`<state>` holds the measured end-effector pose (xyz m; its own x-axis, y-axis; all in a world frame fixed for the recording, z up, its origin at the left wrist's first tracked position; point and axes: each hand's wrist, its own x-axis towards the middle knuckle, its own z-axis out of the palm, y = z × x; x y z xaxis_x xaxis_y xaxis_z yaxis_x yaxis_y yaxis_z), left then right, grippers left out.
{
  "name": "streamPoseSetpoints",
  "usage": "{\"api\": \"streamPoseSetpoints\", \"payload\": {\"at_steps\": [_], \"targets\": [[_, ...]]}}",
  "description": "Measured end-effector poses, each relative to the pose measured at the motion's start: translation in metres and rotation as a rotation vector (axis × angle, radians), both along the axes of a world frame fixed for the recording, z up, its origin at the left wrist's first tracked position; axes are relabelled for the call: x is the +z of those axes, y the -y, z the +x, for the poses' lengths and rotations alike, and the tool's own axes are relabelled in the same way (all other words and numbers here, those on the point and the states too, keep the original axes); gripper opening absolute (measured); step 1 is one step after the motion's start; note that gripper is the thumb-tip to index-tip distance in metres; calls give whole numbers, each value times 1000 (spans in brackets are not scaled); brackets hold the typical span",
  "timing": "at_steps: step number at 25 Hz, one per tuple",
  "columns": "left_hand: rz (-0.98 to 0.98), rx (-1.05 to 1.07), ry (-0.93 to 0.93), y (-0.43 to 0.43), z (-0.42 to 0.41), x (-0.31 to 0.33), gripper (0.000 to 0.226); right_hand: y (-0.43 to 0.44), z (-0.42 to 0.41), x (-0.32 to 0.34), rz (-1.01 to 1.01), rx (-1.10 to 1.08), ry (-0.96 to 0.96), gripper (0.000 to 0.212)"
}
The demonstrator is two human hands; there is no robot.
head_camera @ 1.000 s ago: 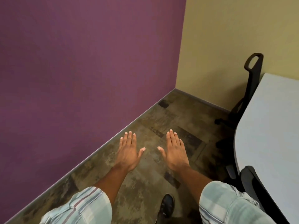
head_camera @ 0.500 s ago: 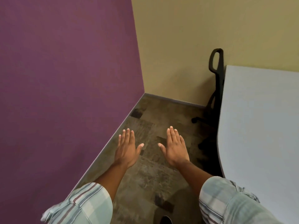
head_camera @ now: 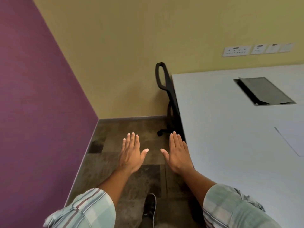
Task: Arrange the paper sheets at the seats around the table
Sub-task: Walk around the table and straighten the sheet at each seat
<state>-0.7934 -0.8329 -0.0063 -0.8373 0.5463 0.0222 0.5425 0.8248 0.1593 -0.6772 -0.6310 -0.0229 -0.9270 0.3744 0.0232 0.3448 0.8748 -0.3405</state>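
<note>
My left hand and my right hand are held out flat, palms down, over the brown floor, both holding nothing. The right hand hovers just at the left edge of the pale grey table. A white paper sheet lies on the table at the right edge of the view, cut off by the frame. No other sheets are visible.
A black office chair is tucked against the table's left edge near the tan wall. A dark cable hatch is set in the table top. Wall sockets sit above. The purple wall closes off the left.
The view has swung right: the purple wall slid left, and the table, its hatch, the sockets and a paper sheet have come into view. My hands stay flat and empty.
</note>
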Motion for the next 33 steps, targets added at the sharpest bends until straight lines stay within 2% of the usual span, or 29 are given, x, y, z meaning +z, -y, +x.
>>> {"api": "streamPoseSetpoints", "payload": {"at_steps": [7, 13, 20, 33], "targets": [[-33, -327, 19, -116, -105, -13, 88, -74, -55, 0, -35, -314, 26, 87], [-20, -581, 27, -214, -149, -13, 88, -125, -64, -7, -38, -547, 17, 87], [-76, -804, 18, -320, -143, -28, 89, -179, -29, -22, -54, -794, 38, 88], [-123, -1124, 61, -538, -64, -48, 86, -322, 60, -52, -145, -1125, 2, 92]]}}
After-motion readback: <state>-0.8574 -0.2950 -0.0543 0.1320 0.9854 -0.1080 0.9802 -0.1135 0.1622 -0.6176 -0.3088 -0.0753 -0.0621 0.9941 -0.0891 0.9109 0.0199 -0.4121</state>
